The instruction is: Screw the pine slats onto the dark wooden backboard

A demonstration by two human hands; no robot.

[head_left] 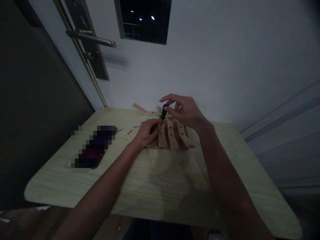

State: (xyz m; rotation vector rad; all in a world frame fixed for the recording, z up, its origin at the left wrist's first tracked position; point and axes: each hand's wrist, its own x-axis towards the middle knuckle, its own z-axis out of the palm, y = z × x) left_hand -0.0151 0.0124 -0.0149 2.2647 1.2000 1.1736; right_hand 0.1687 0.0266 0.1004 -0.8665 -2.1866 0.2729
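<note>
My right hand [186,110] is over the board, its thumb and fingers about the black handle of a screwdriver [164,111]. The screwdriver stands nearly upright, its lower end hidden near my left fingertips. My left hand [148,130] is curled at the board's left side, fingers and thumb closed on the upper part of a bent wooden piece [162,140]. Two similar wooden pieces, a middle one [172,135] and a right one [183,133], lie beside it with dark holes in them. All three rest across a brown board [152,147].
Another bent wooden piece [147,111] lies behind my left hand. Several screws [130,132] lie to the left, near a blurred-out phone-like object [96,146]. The pale wooden table [140,186] meets a white door [212,60] with a metal handle [92,39].
</note>
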